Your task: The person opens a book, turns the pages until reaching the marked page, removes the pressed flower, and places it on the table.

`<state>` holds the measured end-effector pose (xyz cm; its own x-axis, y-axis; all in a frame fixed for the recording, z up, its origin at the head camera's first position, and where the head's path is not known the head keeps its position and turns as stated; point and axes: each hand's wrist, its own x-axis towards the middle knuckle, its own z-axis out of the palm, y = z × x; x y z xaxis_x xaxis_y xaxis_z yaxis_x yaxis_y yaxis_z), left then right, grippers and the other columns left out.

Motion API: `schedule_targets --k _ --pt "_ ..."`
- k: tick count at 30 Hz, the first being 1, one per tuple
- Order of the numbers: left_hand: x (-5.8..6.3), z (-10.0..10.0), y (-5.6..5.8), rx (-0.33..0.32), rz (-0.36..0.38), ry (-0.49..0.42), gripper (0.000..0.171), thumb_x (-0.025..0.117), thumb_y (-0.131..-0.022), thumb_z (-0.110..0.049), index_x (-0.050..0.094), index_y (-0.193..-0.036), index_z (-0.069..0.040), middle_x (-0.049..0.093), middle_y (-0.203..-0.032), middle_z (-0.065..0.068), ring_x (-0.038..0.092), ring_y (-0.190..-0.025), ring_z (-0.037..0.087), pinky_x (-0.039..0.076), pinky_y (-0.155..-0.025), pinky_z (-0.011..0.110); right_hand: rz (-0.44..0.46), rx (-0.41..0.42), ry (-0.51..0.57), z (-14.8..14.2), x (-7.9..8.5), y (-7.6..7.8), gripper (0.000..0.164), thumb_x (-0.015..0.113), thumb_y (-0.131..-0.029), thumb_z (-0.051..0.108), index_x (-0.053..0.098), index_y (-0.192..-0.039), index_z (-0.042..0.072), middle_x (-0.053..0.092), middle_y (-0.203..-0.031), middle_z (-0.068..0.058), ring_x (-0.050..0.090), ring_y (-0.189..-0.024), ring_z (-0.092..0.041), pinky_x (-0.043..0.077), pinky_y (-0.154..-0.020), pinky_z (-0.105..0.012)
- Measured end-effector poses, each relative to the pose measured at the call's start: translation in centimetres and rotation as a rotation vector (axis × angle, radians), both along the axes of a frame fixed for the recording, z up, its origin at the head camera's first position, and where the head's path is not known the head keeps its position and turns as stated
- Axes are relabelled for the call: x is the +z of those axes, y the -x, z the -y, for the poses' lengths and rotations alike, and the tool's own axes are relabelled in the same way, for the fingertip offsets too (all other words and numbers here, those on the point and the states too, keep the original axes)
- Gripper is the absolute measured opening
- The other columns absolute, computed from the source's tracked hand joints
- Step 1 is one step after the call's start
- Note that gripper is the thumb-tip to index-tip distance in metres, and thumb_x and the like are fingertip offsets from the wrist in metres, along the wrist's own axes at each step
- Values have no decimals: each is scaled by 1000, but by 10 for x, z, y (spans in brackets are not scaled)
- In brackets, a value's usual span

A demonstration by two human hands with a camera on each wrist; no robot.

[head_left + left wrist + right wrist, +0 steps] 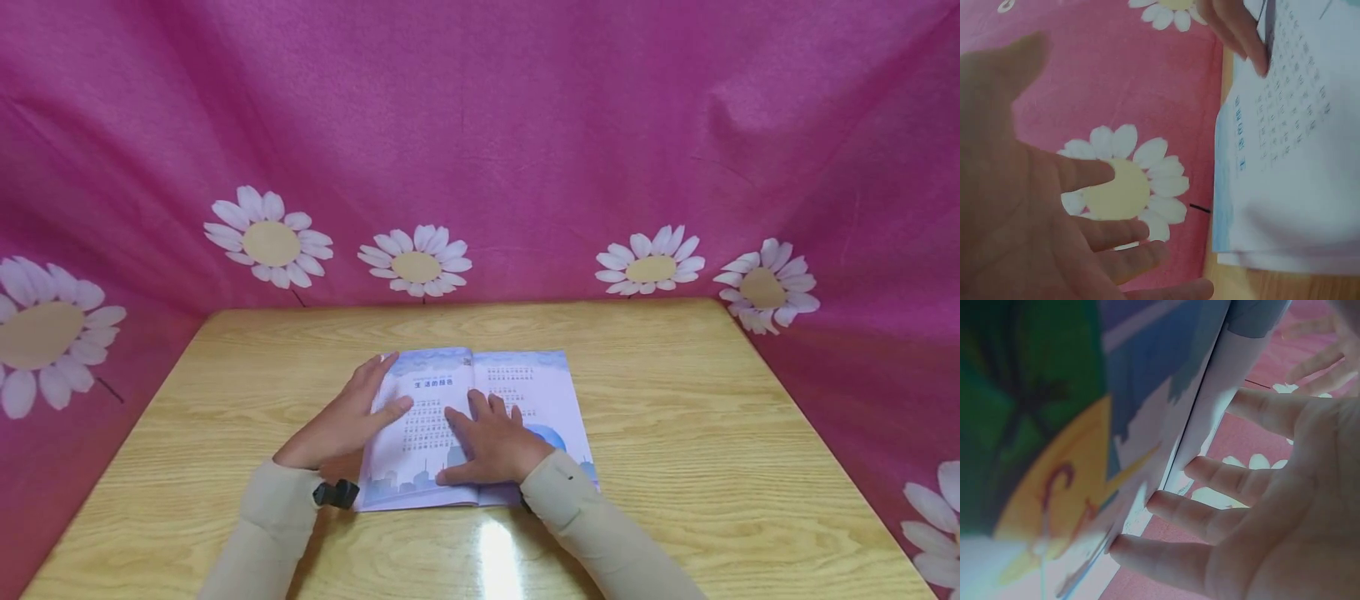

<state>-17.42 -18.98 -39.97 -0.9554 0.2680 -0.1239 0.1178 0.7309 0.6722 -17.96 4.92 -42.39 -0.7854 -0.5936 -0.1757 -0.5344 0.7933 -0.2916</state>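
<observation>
An open book (pixel 431 450) with blue-tinted pages and printed characters lies on the wooden table. My left hand (pixel 345 421) is at the left page's outer edge, fingers stretched out and thumb over that page. In the left wrist view its palm (pixel 1029 212) faces the camera, with the fingers apart. Spread over the middle of the book, my right hand (pixel 498 446) has its fingertips near the spine. Close up in the right wrist view, its extended fingers (pixel 1172 562) reach to the pages beside a colourful green and yellow illustration (pixel 1054 450).
The wooden table (pixel 720 433) extends around the book on all sides. Behind it and along both sides hangs a magenta cloth (pixel 525 167) printed with large white daisies (pixel 416 262). A small black device (pixel 336 494) is strapped at the left wrist.
</observation>
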Motion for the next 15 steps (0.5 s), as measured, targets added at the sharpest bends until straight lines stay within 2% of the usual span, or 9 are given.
schedule_targets --k 3,5,7,12,15 --pt "-7 -9 -1 -77 -10 90 97 67 -79 -62 20 -155 -24 6 -161 14 12 -144 42 24 -102 71 -17 10 -11 0 -1 1 96 62 -75 73 36 -150 20 27 -150 -17 30 -132 -46 28 -100 -69" --pt "-14 -15 -3 -136 -6 140 100 73 -75 -60 25 -154 -21 9 -160 16 10 -145 41 23 -105 68 -27 16 -13 0 -1 0 96 61 -76 74 36 -150 20 27 -149 -17 31 -132 -45 29 -99 -69" --pt "-19 -20 -6 -165 11 174 102 76 -72 -59 29 -153 -20 10 -160 17 8 -145 40 21 -108 65 -33 19 -17 0 -1 0 96 60 -76 75 35 -151 20 27 -149 -17 31 -132 -45 29 -99 -69" --pt "-27 -29 -11 -166 31 250 106 79 -66 -61 34 -151 -17 14 -159 20 8 -145 40 16 -112 61 -39 24 -21 0 -1 0 95 59 -77 74 36 -151 19 26 -150 -17 30 -133 -45 29 -100 -69" --pt "-27 -30 -12 -175 7 274 107 81 -65 -60 36 -150 -14 17 -157 23 11 -144 44 15 -111 62 -15 26 -8 -2 0 0 93 60 -78 72 36 -150 19 24 -152 -18 28 -135 -46 27 -101 -70"
